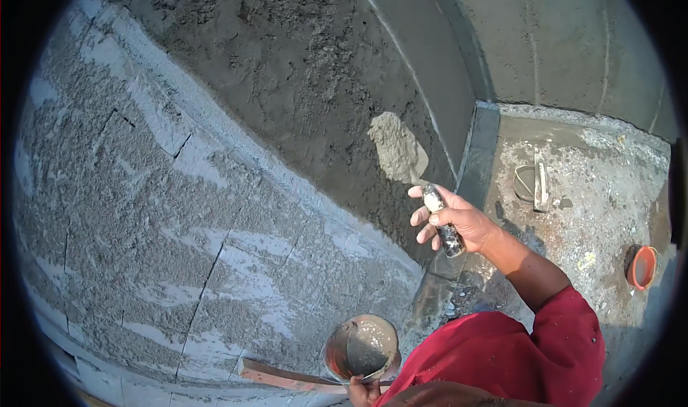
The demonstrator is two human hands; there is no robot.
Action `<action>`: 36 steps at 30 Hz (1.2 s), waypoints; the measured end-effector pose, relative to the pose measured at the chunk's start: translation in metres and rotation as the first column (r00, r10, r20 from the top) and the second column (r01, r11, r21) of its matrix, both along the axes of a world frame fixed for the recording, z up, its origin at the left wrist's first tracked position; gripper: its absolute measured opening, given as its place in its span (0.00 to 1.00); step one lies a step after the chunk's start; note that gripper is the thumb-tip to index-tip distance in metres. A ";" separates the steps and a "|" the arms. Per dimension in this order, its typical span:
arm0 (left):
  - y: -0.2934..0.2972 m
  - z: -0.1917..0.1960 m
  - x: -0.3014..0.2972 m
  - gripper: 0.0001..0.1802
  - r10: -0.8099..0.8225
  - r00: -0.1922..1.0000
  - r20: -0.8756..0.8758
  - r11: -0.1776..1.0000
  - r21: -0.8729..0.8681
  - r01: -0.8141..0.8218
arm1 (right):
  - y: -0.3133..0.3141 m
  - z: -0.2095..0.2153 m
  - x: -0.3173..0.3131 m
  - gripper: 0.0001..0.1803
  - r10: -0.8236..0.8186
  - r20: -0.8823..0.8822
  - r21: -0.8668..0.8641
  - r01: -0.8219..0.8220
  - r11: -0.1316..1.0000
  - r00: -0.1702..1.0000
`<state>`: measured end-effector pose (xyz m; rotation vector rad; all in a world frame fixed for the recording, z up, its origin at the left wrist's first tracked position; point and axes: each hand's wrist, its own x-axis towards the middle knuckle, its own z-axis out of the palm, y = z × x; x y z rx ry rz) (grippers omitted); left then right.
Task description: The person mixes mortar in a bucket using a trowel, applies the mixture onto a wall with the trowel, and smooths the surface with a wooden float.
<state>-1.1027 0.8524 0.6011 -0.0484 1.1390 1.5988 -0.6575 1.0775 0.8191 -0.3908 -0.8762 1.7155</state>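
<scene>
My right hand (459,220) grips the dark, mortar-spattered handle of a trowel (418,176), its thumb along the handle. Grey wet mortar (393,145) is heaped on the blade, in front of a dark, freshly coated wall surface (287,70). At the lower edge, my left hand (364,391) is closed on the near rim of a round bowl (331,353). Some mortar lies inside that bowl, along its right side, and the rest of the inside shows dark. Only part of my left hand is visible.
A rough block wall (143,228) fills the left side. A reddish straight bar (287,376) lies by the bowl. On the littered floor (595,192) at right are a long-bladed float (540,181), a round dark item (524,183) and an orange bucket (643,267).
</scene>
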 end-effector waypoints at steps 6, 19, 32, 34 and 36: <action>0.016 0.014 0.007 0.36 0.048 0.999 -0.013 0.999 -0.023 -0.048 | 0.032 0.126 0.161 0.37 -0.939 -0.150 0.483 0.851 0.204 0.310; 0.033 0.033 0.027 0.38 0.128 0.992 -0.001 0.991 -0.025 -0.128 | 0.337 0.115 0.134 0.29 -0.829 0.185 0.374 0.818 -0.437 -0.528; 0.066 0.080 0.082 0.33 0.058 0.942 -0.330 0.997 -0.037 -0.074 | 0.095 -0.074 -0.136 0.25 -0.542 0.839 0.273 -0.900 0.341 0.050; 0.080 0.080 0.087 0.35 0.025 0.934 -0.356 0.999 0.039 -0.012 | 0.084 -0.059 -0.137 0.24 -0.505 0.857 0.124 -0.914 0.387 -0.098; 0.096 0.096 0.102 0.35 0.018 0.946 -0.325 0.993 0.117 0.021 | 0.081 -0.076 -0.141 0.25 -0.446 0.890 0.097 -0.918 0.384 -0.093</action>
